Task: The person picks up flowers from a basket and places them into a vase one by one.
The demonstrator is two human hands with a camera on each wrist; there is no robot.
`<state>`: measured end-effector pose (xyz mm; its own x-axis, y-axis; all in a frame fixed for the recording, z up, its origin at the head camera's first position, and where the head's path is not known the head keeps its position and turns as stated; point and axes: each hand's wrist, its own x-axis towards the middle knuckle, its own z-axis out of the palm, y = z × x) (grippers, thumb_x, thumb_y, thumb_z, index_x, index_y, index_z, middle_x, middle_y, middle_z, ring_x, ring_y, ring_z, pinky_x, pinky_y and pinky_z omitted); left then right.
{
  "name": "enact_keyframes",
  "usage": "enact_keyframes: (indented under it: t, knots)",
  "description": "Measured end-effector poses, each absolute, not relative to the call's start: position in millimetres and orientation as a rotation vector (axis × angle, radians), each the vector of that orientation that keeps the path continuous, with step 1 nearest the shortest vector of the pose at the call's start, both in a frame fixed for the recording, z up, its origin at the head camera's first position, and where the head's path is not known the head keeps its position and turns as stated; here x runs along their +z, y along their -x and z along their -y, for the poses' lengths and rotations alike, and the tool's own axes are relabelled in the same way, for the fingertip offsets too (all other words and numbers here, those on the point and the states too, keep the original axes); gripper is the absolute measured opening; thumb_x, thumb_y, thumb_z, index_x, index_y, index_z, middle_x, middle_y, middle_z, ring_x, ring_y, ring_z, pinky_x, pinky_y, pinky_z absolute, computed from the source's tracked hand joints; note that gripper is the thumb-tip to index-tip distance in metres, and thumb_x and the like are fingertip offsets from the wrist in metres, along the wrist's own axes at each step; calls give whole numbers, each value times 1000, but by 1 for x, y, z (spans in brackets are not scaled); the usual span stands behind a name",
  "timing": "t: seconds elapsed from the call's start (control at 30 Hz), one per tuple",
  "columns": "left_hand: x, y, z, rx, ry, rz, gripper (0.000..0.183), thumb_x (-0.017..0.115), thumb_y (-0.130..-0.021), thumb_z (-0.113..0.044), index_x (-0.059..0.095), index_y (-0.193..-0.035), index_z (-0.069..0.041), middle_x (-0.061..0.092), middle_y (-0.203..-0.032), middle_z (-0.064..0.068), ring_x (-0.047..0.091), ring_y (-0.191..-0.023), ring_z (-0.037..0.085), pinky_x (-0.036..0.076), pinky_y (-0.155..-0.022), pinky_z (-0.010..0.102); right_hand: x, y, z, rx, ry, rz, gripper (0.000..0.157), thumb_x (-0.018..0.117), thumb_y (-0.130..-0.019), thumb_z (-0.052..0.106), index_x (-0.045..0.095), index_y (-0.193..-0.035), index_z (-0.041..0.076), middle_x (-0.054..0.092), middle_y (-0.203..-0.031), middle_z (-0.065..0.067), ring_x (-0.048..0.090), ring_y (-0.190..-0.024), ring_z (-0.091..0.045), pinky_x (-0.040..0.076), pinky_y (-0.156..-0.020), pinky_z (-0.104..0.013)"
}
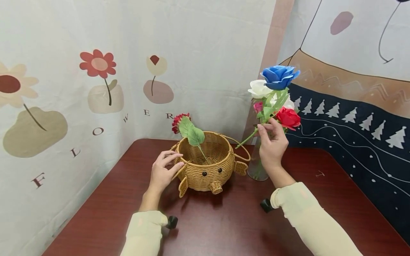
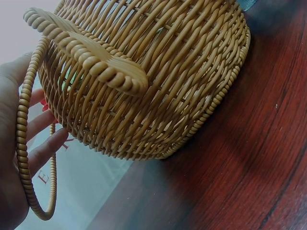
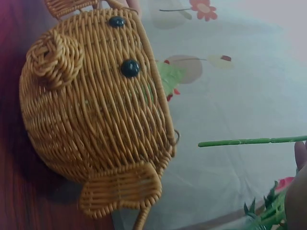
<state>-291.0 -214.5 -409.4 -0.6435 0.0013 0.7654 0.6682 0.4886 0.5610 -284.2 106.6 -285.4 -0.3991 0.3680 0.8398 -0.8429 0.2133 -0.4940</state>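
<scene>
A wicker basket (image 1: 205, 177) with an animal face stands on the table. A red flower (image 1: 180, 122) with green leaves (image 1: 194, 135) leans inside it, its head beyond the rim. My left hand (image 1: 164, 169) rests at the basket's left side; the left wrist view shows its fingers fairly straight against the outer weave, beside a looped handle (image 2: 23, 139). To the right, my right hand (image 1: 273, 142) pinches the green stem (image 3: 249, 142) of a blue rose (image 1: 279, 77). White flowers (image 1: 259, 89) and a red rose (image 1: 289, 118) are behind that hand, above a clear vase (image 1: 257, 167).
The dark red table (image 1: 224, 220) extends around the basket and vase. Behind it hangs a pale printed cloth (image 1: 208, 64), with a dark tree-patterned cloth (image 1: 352, 142) on the right. The basket's right handle (image 1: 248, 153) reaches close to the vase.
</scene>
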Motion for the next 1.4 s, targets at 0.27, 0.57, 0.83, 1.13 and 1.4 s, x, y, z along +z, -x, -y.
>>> enact_keyframes:
  t: [0.27, 0.57, 0.83, 1.13, 1.4]
  knots:
    - [-408, 291, 212, -1201, 544, 2022, 26, 71, -71, -25, 68, -95, -16, 52, -102, -5, 53, -88, 14, 49, -68, 38, -282, 283, -127, 1412, -442, 1382, 28, 62, -75, -3, 59, -103, -2, 57, -76, -19, 57, -59, -26, 50, -59, -24]
    - [-408, 292, 216, -1178, 531, 2030, 26, 71, -71, -24, 67, -96, -18, 52, -103, -4, 52, -89, 12, 49, -69, 29, -275, 283, -141, 1373, -408, 1349, 28, 63, -75, -2, 62, -103, 4, 58, -76, -18, 57, -60, -20, 49, -59, -21]
    - [-412, 290, 216, -1179, 521, 2042, 25, 72, -70, -22, 68, -95, -17, 53, -102, -2, 52, -89, 13, 48, -69, 21, -276, 288, -154, 1303, -331, 1379, 31, 63, -76, 1, 63, -105, 10, 59, -79, -15, 57, -66, -15, 49, -64, -21]
    - [-410, 291, 213, -1193, 526, 2036, 27, 72, -70, -23, 67, -96, -18, 52, -103, -3, 51, -92, 13, 49, -70, 32, -270, 297, -168, 1261, -266, 1388, 29, 63, -77, 5, 63, -105, 14, 61, -82, -9, 55, -70, -14, 49, -63, -19]
    - [-408, 292, 215, -1179, 533, 2037, 27, 72, -70, -22, 67, -96, -19, 53, -104, -2, 51, -91, 13, 49, -69, 32, -255, 284, -159, 1242, -268, 1401, 26, 61, -80, 13, 62, -106, 13, 60, -84, -13, 55, -71, -13, 48, -64, -20]
